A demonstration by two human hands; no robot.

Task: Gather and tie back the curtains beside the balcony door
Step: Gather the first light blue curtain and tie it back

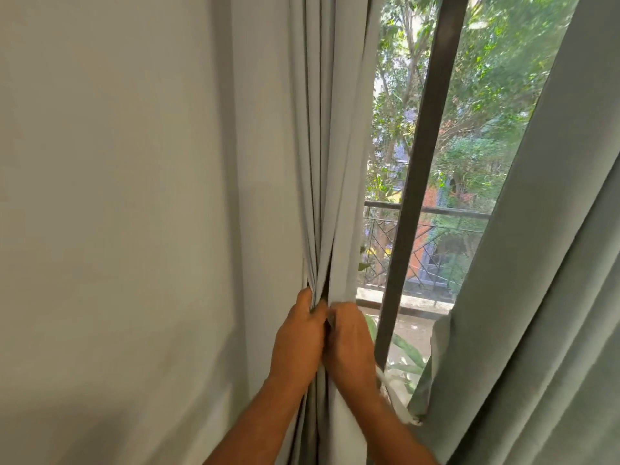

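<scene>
Daylight comes through the balcony door (432,182), with green trees and a metal railing (426,211) outside, up and to the right of both hands. Only the head view is given.

Left of the hands is a plain pale wall (110,196). The left curtain (322,129) hangs straight down between wall and glass, its folds already bunched narrow, and its long axis runs vertically, passing from above down through the grip. The left hand (298,340) has its fingers curled round the folds on the wall side; the right hand (350,344) grips the edge nearest the glass. The two hands sit side by side, knuckles almost touching, at the same height on the bundle. Both are clamped on cloth.

Further right, well apart from the hands, the right curtain (543,297) hangs loose and ungathered, with a turned-up corner low by the door frame (419,182).

No tie or hook shows here, so where the band lies from the hands cannot be told. Judging by this, the gathering is nearly done on this side and the tying is not yet begun; either hand is equally near.
</scene>
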